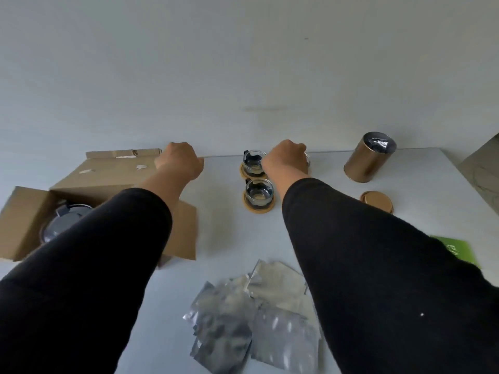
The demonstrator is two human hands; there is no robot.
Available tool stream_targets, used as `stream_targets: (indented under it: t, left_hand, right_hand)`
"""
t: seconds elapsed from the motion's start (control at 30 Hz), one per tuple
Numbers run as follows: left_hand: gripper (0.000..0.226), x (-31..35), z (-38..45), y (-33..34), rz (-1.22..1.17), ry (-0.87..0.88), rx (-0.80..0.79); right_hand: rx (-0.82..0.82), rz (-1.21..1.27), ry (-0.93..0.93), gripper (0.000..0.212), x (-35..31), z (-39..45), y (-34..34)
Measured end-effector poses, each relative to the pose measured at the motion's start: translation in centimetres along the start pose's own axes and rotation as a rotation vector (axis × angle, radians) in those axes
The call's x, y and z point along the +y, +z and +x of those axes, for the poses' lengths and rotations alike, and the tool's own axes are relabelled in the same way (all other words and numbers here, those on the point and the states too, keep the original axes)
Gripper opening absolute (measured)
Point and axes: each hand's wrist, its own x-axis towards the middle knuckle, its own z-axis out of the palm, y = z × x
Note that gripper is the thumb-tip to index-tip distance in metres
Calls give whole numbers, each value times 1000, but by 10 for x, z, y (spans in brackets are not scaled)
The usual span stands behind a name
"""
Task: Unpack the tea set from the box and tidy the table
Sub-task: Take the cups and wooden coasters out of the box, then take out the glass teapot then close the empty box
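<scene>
An open cardboard box (108, 179) lies at the left of the white table (224, 233). A teapot with a dark lid (64, 220) sits inside it, partly hidden by my left sleeve. My left hand (179, 160) is closed at the far right corner of the box's back flap, with its fingers out of sight. Two glass cups stand on round wooden coasters, one far (253, 161) and one near (259, 191). My right hand (286, 157) is closed over a third glass cup (307, 159) just right of the far one. Only that cup's rim shows.
An open gold tin (368, 157) holding a dark bag stands at the back right, its gold lid (376, 201) lying in front of it. Several silver foil packets (256, 314) are piled near me. A green card (459, 249) peeks out past my right sleeve. A wall rises behind the table.
</scene>
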Motion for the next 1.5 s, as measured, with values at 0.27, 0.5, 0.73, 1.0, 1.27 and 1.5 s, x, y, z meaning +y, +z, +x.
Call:
stream_targets:
  t: [0.27,0.5,0.73,1.0,1.27,1.5]
  left_hand:
    - [29,-168,-25,-66,28,-91,64]
    - [53,-271,-41,-76,-21,-179,-46]
    - [65,-267,-40,-68,-523,-202,-157]
    - [86,-300,-15,-40,-761,-246,-366]
    - [99,-292,-10,-28,-871,-304,-525]
    - [107,-296,-5,-31,-1057,-358,-595]
  right_hand:
    - [-79,27,-145,31,-108,-107,50]
    - [-255,11,-292,38,-175,-186,116]
    - [-416,-113,-381,50,-177,-201,150]
    - [-586,-153,-325,105,-196,-210,218]
    - [-487,-76,-385,102,-187,-212,234]
    - [-381,-41,-388,99,-186,-218,234]
